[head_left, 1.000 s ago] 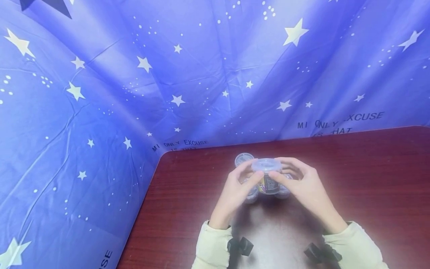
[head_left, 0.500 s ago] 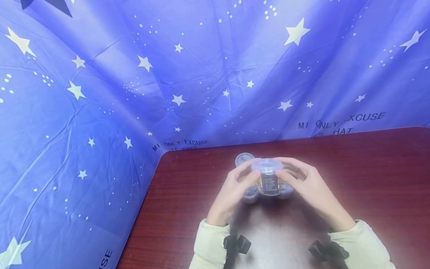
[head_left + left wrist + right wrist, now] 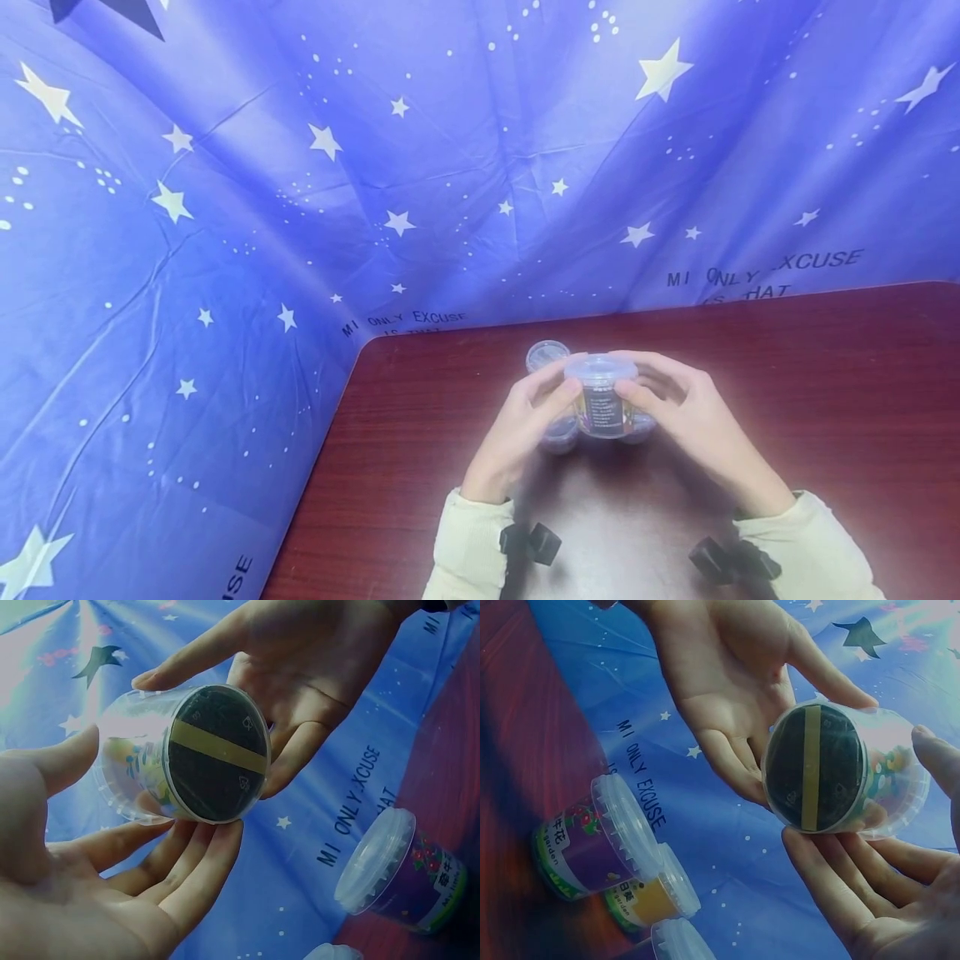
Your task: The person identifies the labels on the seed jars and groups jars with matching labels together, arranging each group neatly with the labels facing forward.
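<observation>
A lidded clear plastic cup [image 3: 602, 410] with a printed label is held up between both hands, above the table. My left hand [image 3: 516, 427] grips its left side, thumb on the near face under the lid and fingers behind. On the opposite side, my right hand [image 3: 693, 421] holds it in the same manner. In the left wrist view the cup's base [image 3: 217, 769] shows dark contents and a yellow strip across it. Behind it, partly hidden by the hands, stand similar cups, among them a purple-labelled cup [image 3: 592, 840] and a yellow-labelled cup [image 3: 649, 896].
One more lidded cup [image 3: 547, 354] stands farther back on the dark red wooden table [image 3: 405, 467]. A blue star-print curtain [image 3: 450, 167] hangs along the table's left and far edges. Black wrist mounts [image 3: 543, 543] sit at the pale sleeves [image 3: 472, 542].
The cup has turned between the hands, so its dark text panel faces the head camera more fully. My thumbs have moved apart, and the cup has shifted slightly right.
</observation>
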### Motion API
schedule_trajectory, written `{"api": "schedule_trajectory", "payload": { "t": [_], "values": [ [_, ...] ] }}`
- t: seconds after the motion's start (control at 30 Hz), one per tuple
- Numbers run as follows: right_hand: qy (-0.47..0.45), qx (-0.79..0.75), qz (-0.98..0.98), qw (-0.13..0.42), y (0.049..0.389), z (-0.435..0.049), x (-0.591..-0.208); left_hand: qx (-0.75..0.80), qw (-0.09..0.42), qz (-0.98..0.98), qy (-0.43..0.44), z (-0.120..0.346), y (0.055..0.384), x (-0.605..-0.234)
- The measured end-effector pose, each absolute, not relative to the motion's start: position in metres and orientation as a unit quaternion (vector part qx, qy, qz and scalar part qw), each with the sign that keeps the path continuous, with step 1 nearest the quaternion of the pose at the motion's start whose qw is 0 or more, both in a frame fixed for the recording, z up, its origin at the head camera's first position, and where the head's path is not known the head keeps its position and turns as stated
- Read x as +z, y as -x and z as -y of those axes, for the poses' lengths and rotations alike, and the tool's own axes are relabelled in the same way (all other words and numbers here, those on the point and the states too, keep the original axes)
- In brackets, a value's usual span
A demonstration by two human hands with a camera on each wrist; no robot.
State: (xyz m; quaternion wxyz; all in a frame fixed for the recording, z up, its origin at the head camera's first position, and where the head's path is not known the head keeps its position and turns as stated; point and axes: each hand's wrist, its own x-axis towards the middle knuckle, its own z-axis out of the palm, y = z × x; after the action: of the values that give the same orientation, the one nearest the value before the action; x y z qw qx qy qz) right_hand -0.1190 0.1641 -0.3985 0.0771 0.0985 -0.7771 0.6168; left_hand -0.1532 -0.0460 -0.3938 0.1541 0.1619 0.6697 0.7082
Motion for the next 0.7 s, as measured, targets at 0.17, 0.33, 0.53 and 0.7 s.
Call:
{"api": "schedule_trajectory", "payload": {
  "t": [0.17, 0.33, 0.53, 0.7],
  "values": [
    [-0.082, 0.598, 0.790, 0.109, 0.119, -0.163, -0.399, 0.684, 0.111, -0.706, -0.148, 0.043, 0.151, -0.390],
    [-0.081, 0.599, 0.787, 0.121, 0.120, -0.160, -0.401, 0.650, 0.069, -0.745, -0.135, 0.036, 0.143, -0.385],
    [-0.088, 0.616, 0.773, 0.123, 0.120, -0.158, -0.401, 0.654, 0.064, -0.744, -0.121, 0.031, 0.140, -0.385],
    [-0.090, 0.609, 0.779, 0.121, 0.121, -0.159, -0.401, 0.645, 0.060, -0.751, -0.129, 0.033, 0.142, -0.385]
  ]
}}
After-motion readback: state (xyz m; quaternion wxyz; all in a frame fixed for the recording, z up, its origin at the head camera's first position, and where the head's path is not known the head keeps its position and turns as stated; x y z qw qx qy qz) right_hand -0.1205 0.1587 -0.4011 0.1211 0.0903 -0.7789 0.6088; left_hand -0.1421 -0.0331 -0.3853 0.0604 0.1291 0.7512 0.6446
